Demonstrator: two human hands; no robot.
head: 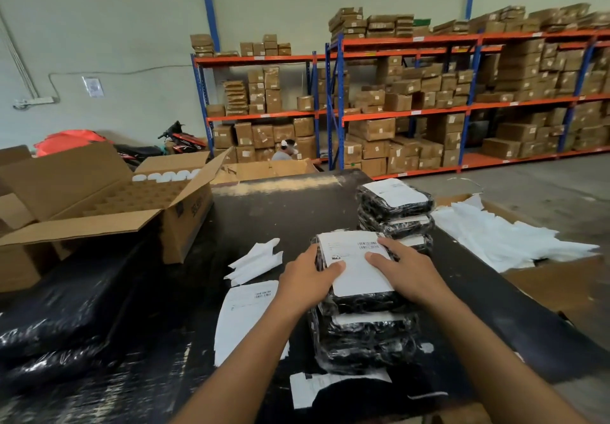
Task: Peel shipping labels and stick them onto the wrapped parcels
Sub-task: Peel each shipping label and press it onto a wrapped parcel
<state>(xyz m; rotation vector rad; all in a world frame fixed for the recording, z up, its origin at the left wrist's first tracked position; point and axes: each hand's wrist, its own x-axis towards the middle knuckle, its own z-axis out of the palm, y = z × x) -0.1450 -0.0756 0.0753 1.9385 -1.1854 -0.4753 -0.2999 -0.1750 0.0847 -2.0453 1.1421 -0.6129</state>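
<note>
A stack of black wrapped parcels (363,334) stands on the dark table in front of me. The top parcel (359,301) carries a white shipping label (358,268) with a barcode. My left hand (308,283) lies on the label's left edge, thumb pressed flat. My right hand (401,267) lies flat on the label's right side, fingers spread. A second stack of labelled black parcels (394,215) stands just behind. Loose label sheets (246,311) lie to the left of the stack, with another sheet (313,387) at the front.
Peeled white backing strips (255,260) lie left of the parcels. An open cardboard box (109,205) with dividers sits far left. White backing paper (505,235) fills a box on the right. Shelving with cartons (429,100) lines the back wall, and a person (285,151) sits by it.
</note>
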